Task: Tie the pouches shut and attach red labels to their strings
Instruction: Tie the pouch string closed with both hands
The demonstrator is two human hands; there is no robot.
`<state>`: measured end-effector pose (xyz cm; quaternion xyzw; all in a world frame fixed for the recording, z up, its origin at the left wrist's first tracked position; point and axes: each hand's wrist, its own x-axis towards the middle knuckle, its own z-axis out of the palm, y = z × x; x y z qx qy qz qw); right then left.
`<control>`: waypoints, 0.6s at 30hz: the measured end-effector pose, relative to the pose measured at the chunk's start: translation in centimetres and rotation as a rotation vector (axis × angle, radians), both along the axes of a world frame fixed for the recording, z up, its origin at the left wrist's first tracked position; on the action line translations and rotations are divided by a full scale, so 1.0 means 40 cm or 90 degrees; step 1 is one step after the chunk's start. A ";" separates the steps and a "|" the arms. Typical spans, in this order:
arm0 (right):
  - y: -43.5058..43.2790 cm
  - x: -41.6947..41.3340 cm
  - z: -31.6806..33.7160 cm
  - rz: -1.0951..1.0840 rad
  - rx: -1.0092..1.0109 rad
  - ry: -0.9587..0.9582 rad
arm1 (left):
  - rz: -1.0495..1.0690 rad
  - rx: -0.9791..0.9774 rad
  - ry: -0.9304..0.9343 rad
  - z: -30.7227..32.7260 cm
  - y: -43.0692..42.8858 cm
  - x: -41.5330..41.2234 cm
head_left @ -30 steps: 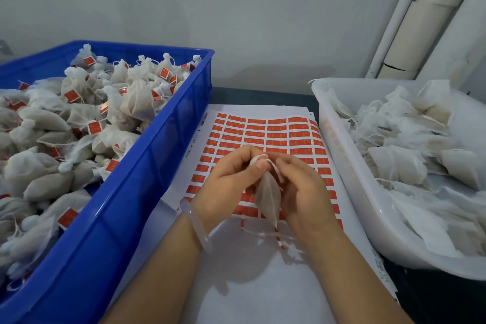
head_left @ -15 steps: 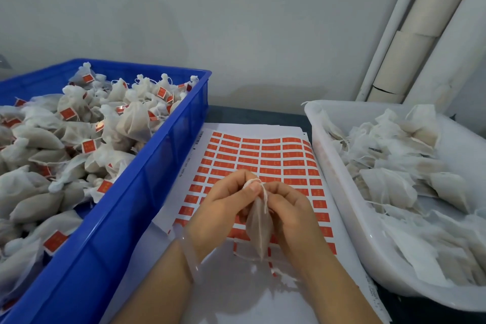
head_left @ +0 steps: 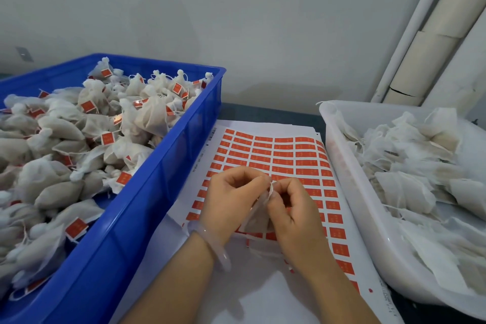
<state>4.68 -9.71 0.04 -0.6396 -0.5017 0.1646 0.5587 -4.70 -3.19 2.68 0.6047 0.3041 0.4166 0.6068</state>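
A small white mesh pouch hangs between my two hands above the sheet of red labels. My left hand pinches the pouch's gathered top and white string from the left. From the right, the curled fingers of my right hand pinch the same neck, fingertips meeting at the string. Most of the pouch body is hidden behind my fingers. Loose string trails on the paper below my hands.
A blue crate on the left holds several tied pouches with red labels. On the right, a white tub holds several untied pouches. White pipes run up the wall at the back right. A clear bangle circles my left wrist.
The camera has tilted up, so hands sit lower in view. Both hands have drawn closer together at the pouch neck, and the pouch is more covered by the fingers.
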 end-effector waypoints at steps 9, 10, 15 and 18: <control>-0.001 -0.002 -0.001 -0.041 0.047 -0.029 | 0.003 0.101 0.013 0.001 0.000 -0.004; -0.002 -0.002 -0.001 -0.038 0.048 -0.029 | -0.001 0.108 0.012 0.001 0.000 -0.004; 0.000 -0.001 -0.003 -0.030 0.034 -0.044 | -0.009 0.133 0.023 0.004 -0.003 -0.003; 0.001 0.003 -0.006 -0.046 0.028 -0.040 | -0.014 0.128 0.015 0.005 -0.002 -0.002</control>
